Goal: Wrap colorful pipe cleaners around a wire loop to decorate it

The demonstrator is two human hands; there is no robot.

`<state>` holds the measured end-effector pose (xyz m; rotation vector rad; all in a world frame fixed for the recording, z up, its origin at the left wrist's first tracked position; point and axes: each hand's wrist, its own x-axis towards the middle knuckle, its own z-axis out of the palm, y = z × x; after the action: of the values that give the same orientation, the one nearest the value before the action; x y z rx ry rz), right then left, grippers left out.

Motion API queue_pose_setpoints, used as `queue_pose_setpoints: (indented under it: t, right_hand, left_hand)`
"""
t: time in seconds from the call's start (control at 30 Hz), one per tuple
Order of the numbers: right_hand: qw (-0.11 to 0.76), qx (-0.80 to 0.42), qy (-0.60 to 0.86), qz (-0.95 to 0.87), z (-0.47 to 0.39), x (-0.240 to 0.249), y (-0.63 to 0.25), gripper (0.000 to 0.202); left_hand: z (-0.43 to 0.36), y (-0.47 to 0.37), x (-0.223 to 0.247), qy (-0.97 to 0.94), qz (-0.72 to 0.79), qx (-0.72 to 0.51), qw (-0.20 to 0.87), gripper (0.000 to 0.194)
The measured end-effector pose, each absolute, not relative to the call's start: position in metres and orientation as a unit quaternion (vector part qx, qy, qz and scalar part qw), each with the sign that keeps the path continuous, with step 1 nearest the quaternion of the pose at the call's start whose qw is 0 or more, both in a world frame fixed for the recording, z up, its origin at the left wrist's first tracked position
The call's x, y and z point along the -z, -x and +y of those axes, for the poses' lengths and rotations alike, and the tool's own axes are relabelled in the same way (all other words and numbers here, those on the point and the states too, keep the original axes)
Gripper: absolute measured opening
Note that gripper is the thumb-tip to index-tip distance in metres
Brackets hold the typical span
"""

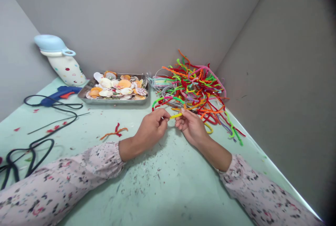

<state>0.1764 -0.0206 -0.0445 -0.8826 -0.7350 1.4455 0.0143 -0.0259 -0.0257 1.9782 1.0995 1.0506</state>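
Observation:
Between my hands runs a short yellow pipe cleaner (175,115). My left hand (154,124) pinches its left end with closed fingers. The other end is pinched by my right hand (191,124), its fingers curled. An arc of green, pink and red pipe cleaner (168,98) rises just behind both hands and meets an orange piece at my right fingertips. Whether the yellow piece is joined to the arc is hidden by my fingers. Behind and to the right of my right hand lies a tangled heap of colourful pipe cleaners (199,82).
A metal tray (115,102) of seashells stands at the back. Left of it are a blue glue gun (59,95), a black cable (34,143) and a leaning white bottle (65,68). A small orange and red twisted piece (114,133) lies on the pale green table (168,191).

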Motion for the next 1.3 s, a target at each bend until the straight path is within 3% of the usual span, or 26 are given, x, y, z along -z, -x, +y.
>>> queue_pose_setpoints:
  t: [0.67,1.3]
  right_hand:
    - [0.588,-0.579,0.387,-0.411,-0.022,0.048,-0.178,0.020]
    - [0.592,-0.577,0.389,-0.407,-0.021,0.049,-0.178,0.020]
  left_hand:
    - [-0.017,-0.018,0.033,-0.658,0.441,-0.389,0.471,0.023]
    - [-0.016,-0.017,0.035,-0.685,0.442,-0.362,0.453,0.026]
